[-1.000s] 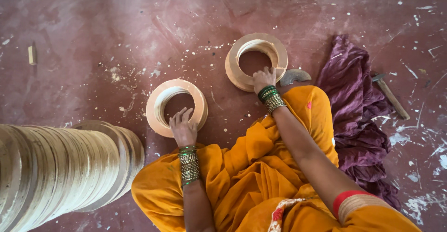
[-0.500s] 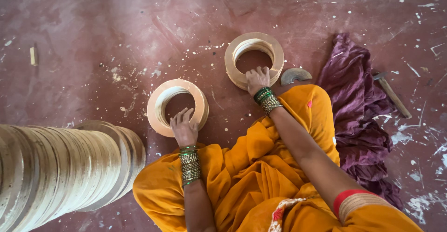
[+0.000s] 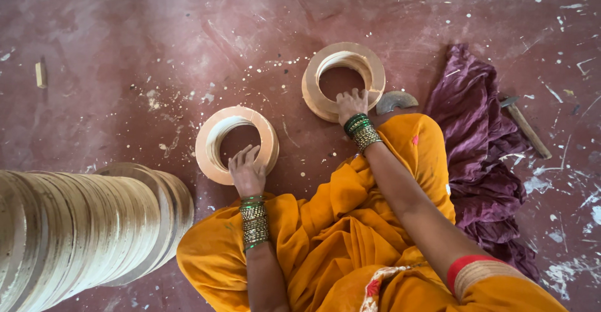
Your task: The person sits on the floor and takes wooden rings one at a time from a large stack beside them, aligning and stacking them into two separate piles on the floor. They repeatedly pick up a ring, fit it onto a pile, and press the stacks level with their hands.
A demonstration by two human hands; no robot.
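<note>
Your left hand (image 3: 247, 171) grips near rim of wooden ring (image 3: 236, 144), frame centre-left; right hand (image 3: 351, 104) pinches rim of second ring (image 3: 344, 80), upper centre. Risk: tall ring stack (image 3: 81, 224), lower left, topples if elbow nudges it.

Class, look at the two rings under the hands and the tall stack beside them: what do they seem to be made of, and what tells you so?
The ring at the left hand, ring, and the one at the right hand, ring, look like pale, unfinished wood or plywood: matt tan faces, layered inner edges. The stack of discs seems the same, showing thin stacked edges. The floor looks like worn reddish cement.
</note>
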